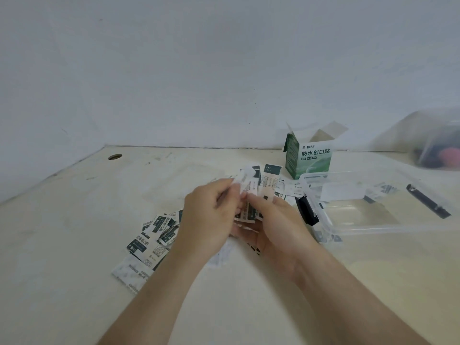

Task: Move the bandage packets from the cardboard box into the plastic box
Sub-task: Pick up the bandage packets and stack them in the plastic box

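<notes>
Paper bandage packets [267,179] | left hand [206,215] fingers pinch them | right hand [276,232] fingers hold them

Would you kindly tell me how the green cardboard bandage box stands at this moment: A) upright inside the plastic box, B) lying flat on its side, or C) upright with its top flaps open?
C: the cardboard box stands upright on the table, behind the plastic box, with its top flaps raised.
</notes>
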`<state>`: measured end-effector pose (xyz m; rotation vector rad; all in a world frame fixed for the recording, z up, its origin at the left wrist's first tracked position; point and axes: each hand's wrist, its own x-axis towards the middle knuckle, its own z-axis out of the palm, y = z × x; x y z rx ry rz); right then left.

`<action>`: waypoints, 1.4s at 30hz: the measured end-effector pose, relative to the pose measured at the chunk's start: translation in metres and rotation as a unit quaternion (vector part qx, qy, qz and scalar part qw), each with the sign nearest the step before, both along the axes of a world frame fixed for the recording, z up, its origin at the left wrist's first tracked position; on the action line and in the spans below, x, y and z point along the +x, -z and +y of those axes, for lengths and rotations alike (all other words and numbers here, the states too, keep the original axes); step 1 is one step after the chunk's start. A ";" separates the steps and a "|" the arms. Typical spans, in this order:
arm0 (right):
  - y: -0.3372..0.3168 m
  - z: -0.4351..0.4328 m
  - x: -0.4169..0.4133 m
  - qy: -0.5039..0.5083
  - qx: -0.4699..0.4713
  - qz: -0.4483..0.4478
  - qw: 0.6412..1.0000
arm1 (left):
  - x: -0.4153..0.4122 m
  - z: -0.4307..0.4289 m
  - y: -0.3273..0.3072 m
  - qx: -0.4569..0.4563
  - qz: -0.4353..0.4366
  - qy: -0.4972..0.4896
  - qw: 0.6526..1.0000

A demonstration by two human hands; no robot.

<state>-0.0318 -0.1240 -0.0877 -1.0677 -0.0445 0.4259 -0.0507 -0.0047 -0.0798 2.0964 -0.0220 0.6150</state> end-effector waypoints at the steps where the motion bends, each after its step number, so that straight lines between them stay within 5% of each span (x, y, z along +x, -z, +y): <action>1: 0.000 0.000 0.000 0.007 -0.006 -0.002 1.000 | 0.000 -0.001 -0.002 -0.063 0.000 -0.004 0.998; 3: 0.000 0.000 0.000 0.013 -0.009 -0.005 1.000 | -0.001 -0.001 -0.005 -0.085 -0.021 -0.025 0.996; 7: -0.001 0.004 -0.003 -0.014 0.002 -0.014 1.000 | 0.000 -0.007 0.003 0.089 0.012 -0.011 0.996; 11: -0.002 0.004 -0.004 -0.026 0.023 -0.018 0.999 | 0.002 -0.009 0.007 0.081 0.044 0.007 0.996; 16: -0.005 0.003 -0.006 -0.040 0.038 -0.030 0.998 | 0.002 -0.001 0.002 -0.108 0.056 -0.010 0.992; 19: -0.007 0.001 -0.006 -0.057 0.041 -0.037 0.997 | 0.000 0.001 -0.005 -0.279 0.105 0.080 0.951; 22: -0.009 -0.001 -0.006 -0.072 0.042 -0.033 0.996 | -0.002 0.000 -0.005 -0.292 0.133 0.145 0.936; 27: -0.012 -0.004 -0.007 -0.047 0.036 -0.024 0.998 | -0.008 0.006 -0.014 -0.171 0.176 0.141 0.959; 30: -0.012 -0.003 -0.007 -0.028 0.003 -0.037 0.999 | -0.013 0.042 -0.028 0.019 0.166 0.036 0.985; 33: -0.010 -0.003 -0.006 -0.026 -0.054 -0.056 0.997 | -0.020 0.082 -0.030 0.272 0.323 -0.113 0.899; 36: -0.009 -0.001 -0.006 -0.037 -0.078 -0.050 0.995 | -0.018 0.087 -0.021 0.292 0.471 -0.079 0.829; 42: -0.007 0.000 -0.006 -0.029 -0.047 -0.019 0.998 | -0.007 0.074 -0.007 0.349 0.371 -0.119 0.852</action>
